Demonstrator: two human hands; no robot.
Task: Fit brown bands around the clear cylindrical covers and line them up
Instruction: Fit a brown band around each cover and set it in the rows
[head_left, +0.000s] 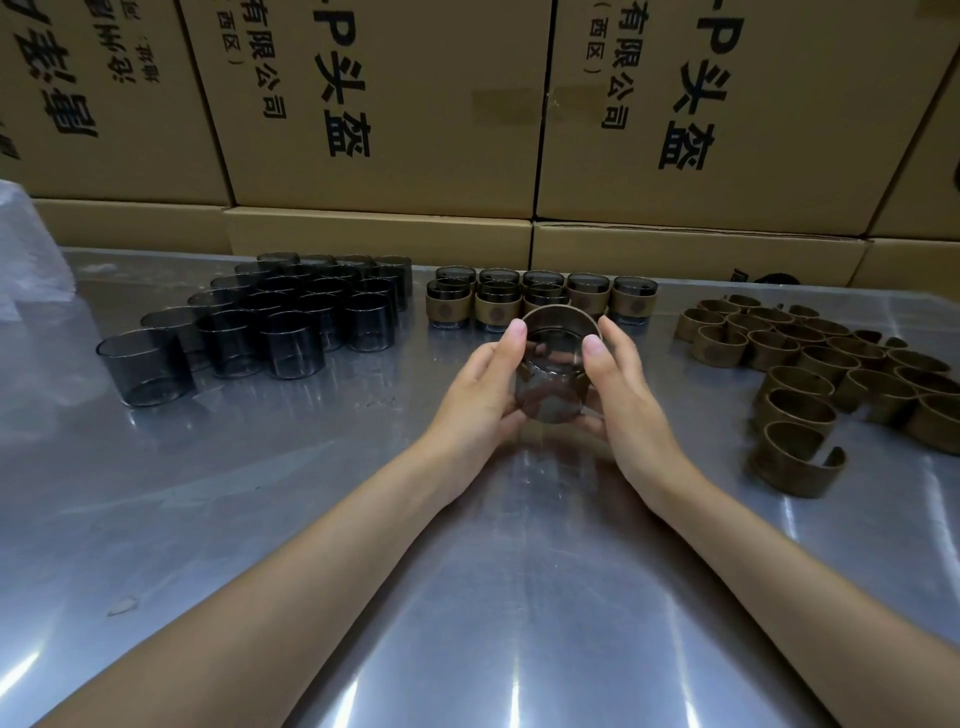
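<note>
Cover held between both hands
A clear cover (553, 379) is gripped by the left hand (483, 395) and right hand (623, 400) above the metal table (467, 571).

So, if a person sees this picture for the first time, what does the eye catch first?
First, the left hand and right hand gripping one clear cover above the middle of the metal table. Then the dark block of bare covers at far left, the brown bands at right, and the banded covers lined up behind the hands.

covers (270, 322) left, bands (831, 364) right – banded covers (540, 299) btwn
</note>
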